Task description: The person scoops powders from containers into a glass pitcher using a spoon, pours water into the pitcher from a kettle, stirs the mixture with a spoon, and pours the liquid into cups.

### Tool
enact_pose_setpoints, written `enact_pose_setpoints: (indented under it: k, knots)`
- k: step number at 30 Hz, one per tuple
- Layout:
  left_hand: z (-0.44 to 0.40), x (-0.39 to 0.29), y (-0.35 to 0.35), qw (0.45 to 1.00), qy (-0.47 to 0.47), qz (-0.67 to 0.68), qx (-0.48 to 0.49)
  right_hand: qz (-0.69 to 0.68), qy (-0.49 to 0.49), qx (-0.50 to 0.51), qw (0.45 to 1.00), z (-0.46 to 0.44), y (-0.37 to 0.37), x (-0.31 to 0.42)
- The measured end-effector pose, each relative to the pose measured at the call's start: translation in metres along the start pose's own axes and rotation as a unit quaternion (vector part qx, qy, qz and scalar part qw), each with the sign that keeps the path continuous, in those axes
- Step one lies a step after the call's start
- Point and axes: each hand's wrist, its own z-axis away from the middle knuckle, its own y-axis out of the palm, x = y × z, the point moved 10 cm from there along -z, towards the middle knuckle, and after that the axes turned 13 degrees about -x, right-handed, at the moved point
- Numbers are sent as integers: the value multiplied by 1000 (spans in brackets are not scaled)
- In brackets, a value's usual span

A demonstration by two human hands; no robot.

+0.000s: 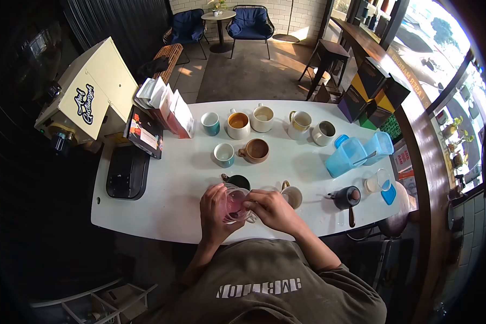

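My left hand [213, 211] is wrapped round a clear plastic cup [233, 204] with pink contents, held over the table's near edge. At the cup's mouth, the fingers of my right hand [270, 209] are pinched together; what they hold, if anything, is hidden. Just beyond the cup stands a dark mug [237, 181], partly covered by it. A cream mug [292, 196] is right beside my right hand. Farther back are a brown mug [255, 150] and a teal-and-white cup [224, 155].
Several more mugs line the far side of the white table [189, 178]. Blue pitchers [344, 157], a glass beaker [378, 181] and a black pot [346, 198] stand on the right. On the left are a black tray [127, 171] and a box of papers [170, 110].
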Motion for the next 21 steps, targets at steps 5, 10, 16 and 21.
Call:
enact_pose_setpoints:
  k: [5,10,16,21]
  knots:
    - [0,1,0,1000,3,9,-3,4,0,-21,1000,1,-2,2]
    - [0,2,0,1000,2,8,-2,7,3,-34,999,-1,-4,2]
    - [0,3,0,1000,3,8,-3,-9,-8,-22,1000,-2,-1,2]
    - [-1,2,0,1000,1,8,-1,-4,5,-17,1000,-1,1,2]
